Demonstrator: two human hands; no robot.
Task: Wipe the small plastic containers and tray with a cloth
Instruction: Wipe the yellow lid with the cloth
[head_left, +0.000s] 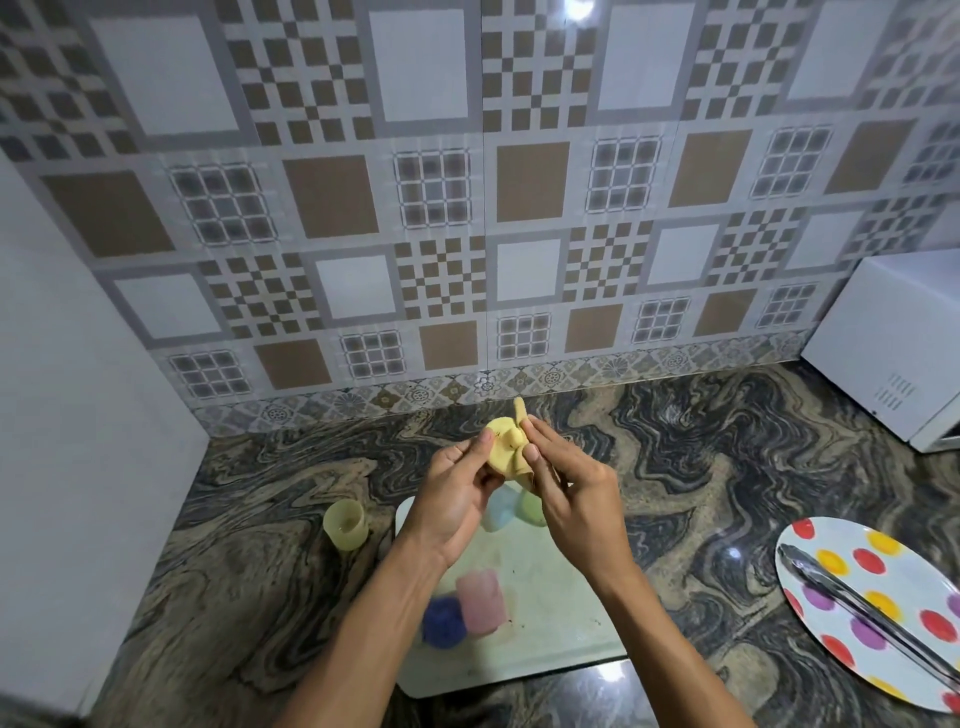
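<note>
At nine o'clock of the white plastic tray (561, 597), a translucent yellow-green plastic cup (344, 524) stood alone on the marbled counter (260, 467), probably already wiped. On the tray, a blue container (443, 622) and a pink container (481, 601) lay at seven o'clock. Above its twelve o'clock edge, the left hand (452, 499) and right hand (576, 499) pinched a bunched yellow cloth (506, 441); whether it wrapped a container was unclear. Beneath them, a pale blue container (500, 509) and a green container (531, 508) waited, seemingly unwiped like the tray.

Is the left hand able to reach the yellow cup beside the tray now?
Probably yes. The cup stands on the counter left of the tray, with nothing between it and the left hand. The hand would first have to release the cloth.
</note>
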